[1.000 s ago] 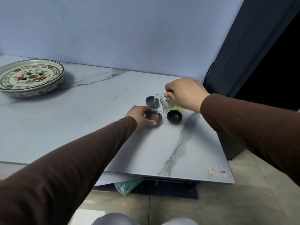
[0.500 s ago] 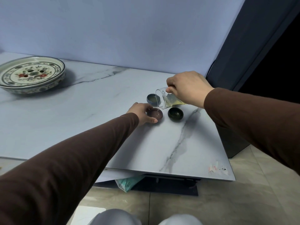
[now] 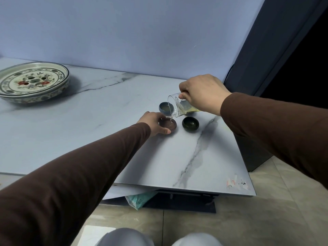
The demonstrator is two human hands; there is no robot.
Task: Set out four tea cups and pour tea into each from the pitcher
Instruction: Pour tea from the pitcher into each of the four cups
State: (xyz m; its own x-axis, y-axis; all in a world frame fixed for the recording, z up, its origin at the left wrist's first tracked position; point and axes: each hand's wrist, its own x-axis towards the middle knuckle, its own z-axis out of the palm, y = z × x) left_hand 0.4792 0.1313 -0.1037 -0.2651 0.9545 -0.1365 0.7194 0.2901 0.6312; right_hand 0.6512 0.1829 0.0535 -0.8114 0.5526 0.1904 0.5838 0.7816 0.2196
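Note:
My right hand point(image 3: 204, 94) grips a small glass pitcher point(image 3: 179, 106) of yellow tea, tipped to the left. A thin stream falls from its lip into a brown cup point(image 3: 168, 125) on the marble table point(image 3: 88, 125). My left hand point(image 3: 153, 124) wraps around the left side of that brown cup. A blue-grey cup point(image 3: 165, 108) with pale tea in it stands just behind. A dark green cup point(image 3: 190, 124) sits to the right of the brown one. Only three cups show; the pitcher and my hand may hide another.
A large painted ceramic tray point(image 3: 32, 82) rests at the table's far left. A dark cabinet point(image 3: 284, 50) stands right of the table. The table's front right corner point(image 3: 248, 190) carries a red mark, with a teal bag point(image 3: 140, 199) underneath.
The pitcher has stayed tipped over the brown cup and the pour goes on. My left hand stays on the cup; the view has shifted slightly.

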